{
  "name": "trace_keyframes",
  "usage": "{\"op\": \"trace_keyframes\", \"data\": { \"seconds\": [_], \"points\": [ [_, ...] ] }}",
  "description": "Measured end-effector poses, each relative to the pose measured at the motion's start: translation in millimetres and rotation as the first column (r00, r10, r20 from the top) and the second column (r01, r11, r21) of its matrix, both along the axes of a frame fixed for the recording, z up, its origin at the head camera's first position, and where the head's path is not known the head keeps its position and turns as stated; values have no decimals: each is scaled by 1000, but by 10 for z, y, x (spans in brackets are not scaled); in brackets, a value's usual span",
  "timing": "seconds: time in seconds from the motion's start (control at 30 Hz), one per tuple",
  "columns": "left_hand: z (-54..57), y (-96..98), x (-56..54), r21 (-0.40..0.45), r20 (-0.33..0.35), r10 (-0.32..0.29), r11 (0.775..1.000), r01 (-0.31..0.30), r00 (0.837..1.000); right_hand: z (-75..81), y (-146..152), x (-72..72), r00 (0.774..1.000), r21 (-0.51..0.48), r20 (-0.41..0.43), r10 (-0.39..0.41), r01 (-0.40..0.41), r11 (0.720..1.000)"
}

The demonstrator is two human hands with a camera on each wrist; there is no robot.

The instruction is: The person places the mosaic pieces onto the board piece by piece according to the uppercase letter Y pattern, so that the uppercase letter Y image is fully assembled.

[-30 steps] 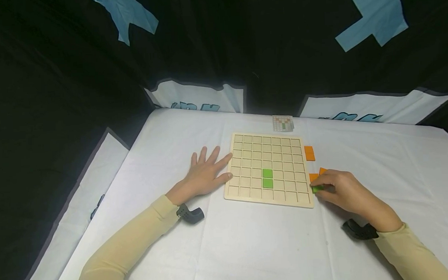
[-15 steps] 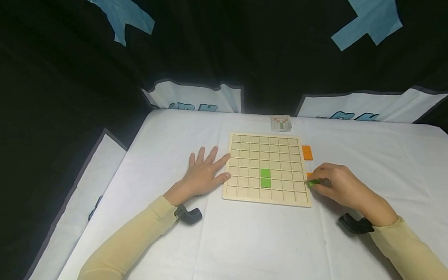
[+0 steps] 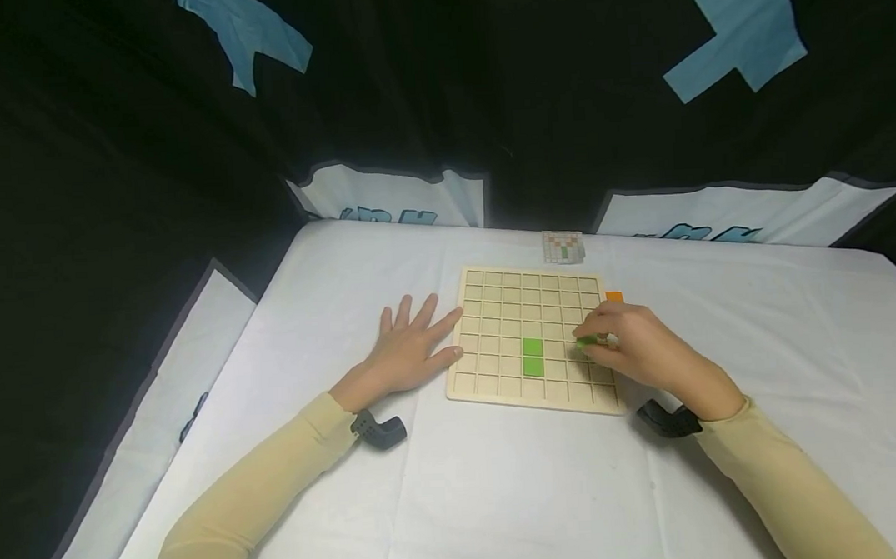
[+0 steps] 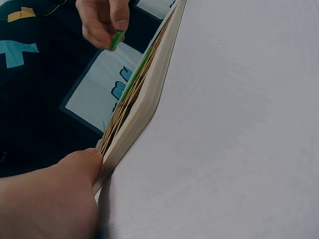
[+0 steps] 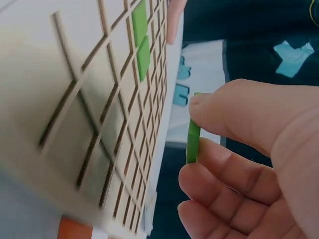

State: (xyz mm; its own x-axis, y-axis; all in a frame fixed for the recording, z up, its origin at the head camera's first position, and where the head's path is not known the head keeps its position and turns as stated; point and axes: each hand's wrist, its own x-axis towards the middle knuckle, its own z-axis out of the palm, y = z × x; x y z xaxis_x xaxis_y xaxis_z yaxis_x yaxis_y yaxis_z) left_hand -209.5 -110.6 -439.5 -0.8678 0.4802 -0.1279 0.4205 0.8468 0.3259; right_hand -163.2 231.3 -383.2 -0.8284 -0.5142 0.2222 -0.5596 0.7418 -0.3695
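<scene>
A wooden grid board [image 3: 498,386] lies on the white table, with two green square tiles [image 3: 532,356] set one behind the other in its cells. Over the board's right part, my right hand [image 3: 634,346] pinches another green tile [image 5: 193,142] between thumb and fingers; the right wrist view shows it edge-on, raised off the grid. My left hand [image 3: 409,348] lies flat with fingers spread, its thumb and index fingertip at the board's left edge. In the left wrist view the left thumb [image 4: 82,164] touches the board's edge.
An orange tile [image 3: 615,296] lies by the board's right edge, partly behind my right hand. Beyond the board's far edge lies a small card [image 3: 563,247] printed with a coloured grid. Black cloth with blue tape [image 3: 745,29] rises behind the table.
My right hand has picked up the green tile from beside the board's right edge and carried it left and away from me, over the grid. My left hand has stayed in place.
</scene>
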Motion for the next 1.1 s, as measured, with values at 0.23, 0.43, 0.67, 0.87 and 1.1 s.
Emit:
{"op": "trace_keyframes", "data": {
  "seconds": [0.23, 0.43, 0.67, 0.87, 1.1],
  "points": [
    [-22, 2, -9, -20, -16, -6, 1000, 5, 1000, -6, -174, -140, 998, -45, 28, 57, -56, 997],
    [-8, -1, -4, -28, -16, -6, 1000, 6, 1000, -22, -287, -267, 997, -41, 3, 80, -80, 996],
    [-9, 0, -2, -24, -21, -6, 1000, 6, 1000, -12, -384, -338, 997, -50, 62, 55, -52, 997],
    [-3, 4, 5, -18, -21, 0, 1000, -1, 1000, -29, -430, -372, 996, -47, 71, 50, -47, 998],
    [5, 6, 7, -18, -24, -1, 1000, 1, 1000, -74, -443, -422, 996, -39, 65, 64, -61, 997]
  ]
}}
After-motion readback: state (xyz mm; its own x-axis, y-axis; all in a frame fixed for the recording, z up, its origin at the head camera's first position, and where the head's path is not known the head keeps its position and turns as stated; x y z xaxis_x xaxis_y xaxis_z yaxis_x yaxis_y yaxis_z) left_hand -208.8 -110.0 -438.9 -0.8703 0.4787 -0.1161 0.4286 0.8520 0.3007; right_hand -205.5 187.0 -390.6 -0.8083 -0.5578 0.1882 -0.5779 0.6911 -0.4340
